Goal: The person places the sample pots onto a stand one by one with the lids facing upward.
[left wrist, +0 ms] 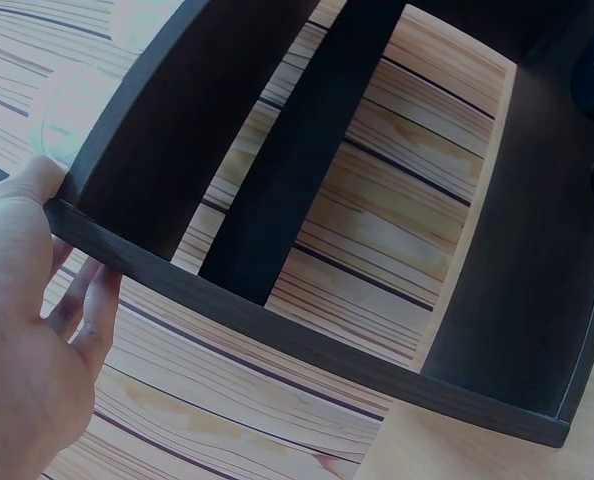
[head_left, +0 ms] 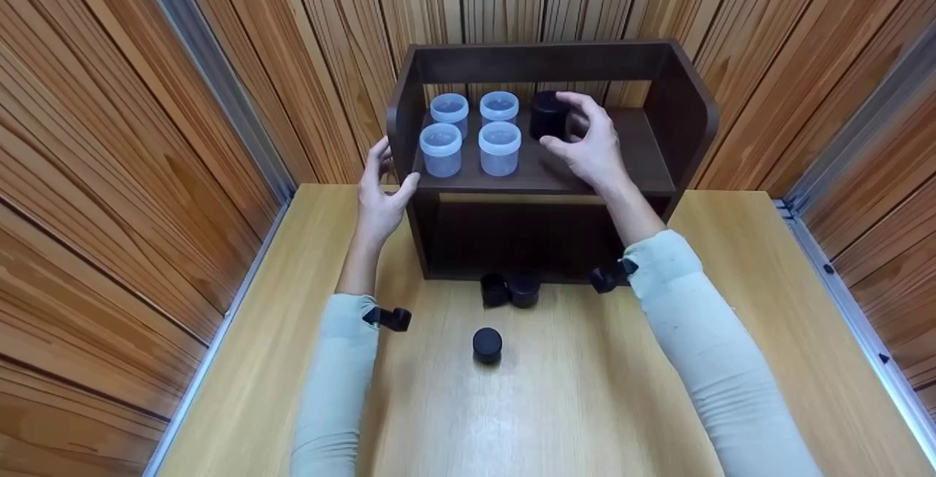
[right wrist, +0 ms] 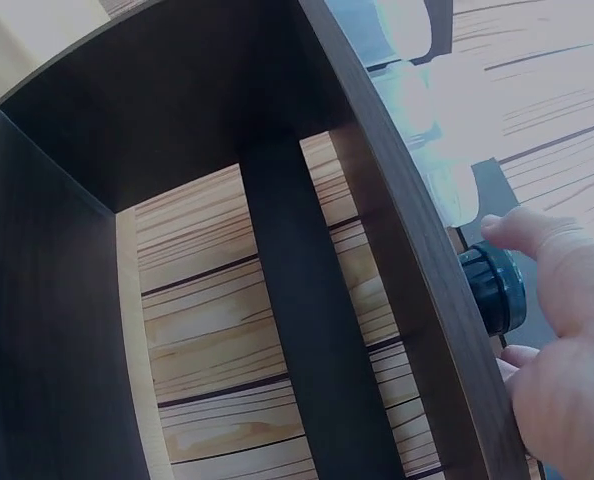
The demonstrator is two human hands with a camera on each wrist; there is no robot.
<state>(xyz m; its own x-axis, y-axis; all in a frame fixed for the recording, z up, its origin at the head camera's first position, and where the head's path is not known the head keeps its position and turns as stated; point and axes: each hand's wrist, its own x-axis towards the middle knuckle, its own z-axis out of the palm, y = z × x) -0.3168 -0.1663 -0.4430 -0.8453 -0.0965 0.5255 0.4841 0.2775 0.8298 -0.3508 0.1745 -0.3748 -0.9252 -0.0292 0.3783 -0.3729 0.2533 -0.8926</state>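
A dark brown two-tier shelf (head_left: pixel 556 178) stands on the table. My left hand (head_left: pixel 380 206) grips its left side panel, thumb on the front edge and fingers round the outside, as the left wrist view also shows. On the upper tier stand several translucent jars with pale lids (head_left: pixel 500 149), in two rows at the left. To their right is a black jar (head_left: pixel 547 117). My right hand (head_left: pixel 596 144) is spread around that black jar (right wrist: pixel 495 290), thumb and fingers either side; small gaps show in the right wrist view.
Two black jars (head_left: pixel 523 290) sit side by side on the table before the shelf's lower tier. Another small black jar (head_left: pixel 487 345) stands nearer. Wood-panelled walls (head_left: pixel 504 1) close off the back and sides.
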